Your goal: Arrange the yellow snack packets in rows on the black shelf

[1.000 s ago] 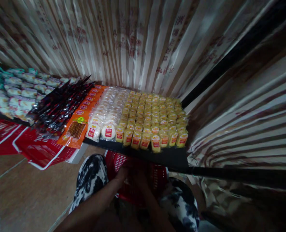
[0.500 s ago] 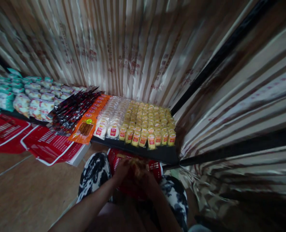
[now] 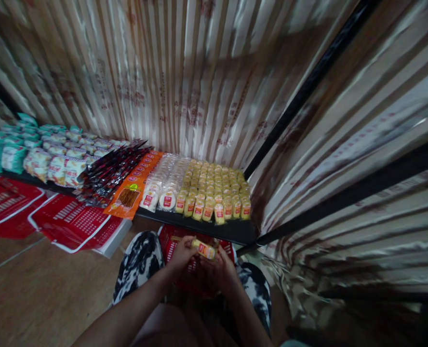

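Between my two hands is a small yellow wrapped snack with a red and orange label, held slantwise over a red bag between my knees. My left hand pinches its left end. At the right end, my right hand has its fingers closed on the wrapper. Just beyond stands a block of matching yellow wrapped snacks in rows on a low black shelf. White round wrapped snacks sit to the left of them.
Further left on the shelf lie an orange packet, dark shiny packets, white packs and green packs. Red bags with white handles stand below. Striped sheeting and black bars enclose the back and right.
The yellow snack and my hands, blurred before, now show clearly, with the snack's label facing up. The view has shifted slightly, moving the right end of the shelf leftward.
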Tool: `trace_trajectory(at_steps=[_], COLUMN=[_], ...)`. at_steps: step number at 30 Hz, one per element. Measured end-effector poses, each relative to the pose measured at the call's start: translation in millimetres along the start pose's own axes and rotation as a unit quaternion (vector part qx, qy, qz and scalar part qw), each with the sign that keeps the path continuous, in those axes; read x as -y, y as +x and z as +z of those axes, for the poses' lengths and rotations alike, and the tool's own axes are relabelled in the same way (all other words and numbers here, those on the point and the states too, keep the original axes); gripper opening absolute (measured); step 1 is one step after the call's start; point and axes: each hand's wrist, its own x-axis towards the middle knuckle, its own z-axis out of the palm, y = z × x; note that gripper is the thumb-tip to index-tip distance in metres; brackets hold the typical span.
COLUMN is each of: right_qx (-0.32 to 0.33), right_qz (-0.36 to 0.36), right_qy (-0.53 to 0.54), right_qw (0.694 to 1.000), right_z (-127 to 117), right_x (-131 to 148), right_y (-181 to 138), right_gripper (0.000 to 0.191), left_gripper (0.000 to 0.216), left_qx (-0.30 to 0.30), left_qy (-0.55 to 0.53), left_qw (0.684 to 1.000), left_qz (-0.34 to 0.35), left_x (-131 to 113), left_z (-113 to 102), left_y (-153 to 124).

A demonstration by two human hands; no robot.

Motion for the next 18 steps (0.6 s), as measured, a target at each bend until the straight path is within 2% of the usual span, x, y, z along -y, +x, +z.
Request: trace_trajectory(at_steps=[2,4,7,12,15,18], right_qx=[0.004,-0.013,-0.047,-0.076,-0.066,-0.044], right_qz=[0.049,0.048,-0.016,-0.133,-0.176,-0.201], right_qy=[0.072,0.097,0.047,-0.041,-0.045,-0.059], right_qw=[0.996,0.994,0.998,0.987,0.981,0.977], right_z=[-1.5,-3.5,-4.5,0.8,2.6,0.9], right_x=[2.6,2.2,-0.7,2.1,8.0,15.0], right_y=[-0.9,-1.1,-1.9,-3.0,0.1,4.7], right_gripper=[0.051,0.045,0.035,0.042,0.05,0.05], left_gripper=[0.033,0.034,0.034,0.036,0.03,0.023], left_qx=[-0.01,-0.01,0.008,0.011,0.019,0.032], left_qy=[0.007,0.009,0.008,-0.006,0.016,0.066], left_qw=[1.0,1.0,1.0,1.0,1.0,0.997], left_qz=[-0.002,-0.001,-0.01,0.003,0.019,0.028], left_x=[-2.7,-3.7,-2.6,-0.1,-1.6,-3.6], left_z=[3.7,7.3,12.8,25.0,33.5,40.2], left_y=[-2.1,-4.7,-8.0,-8.5,-7.9,-5.9])
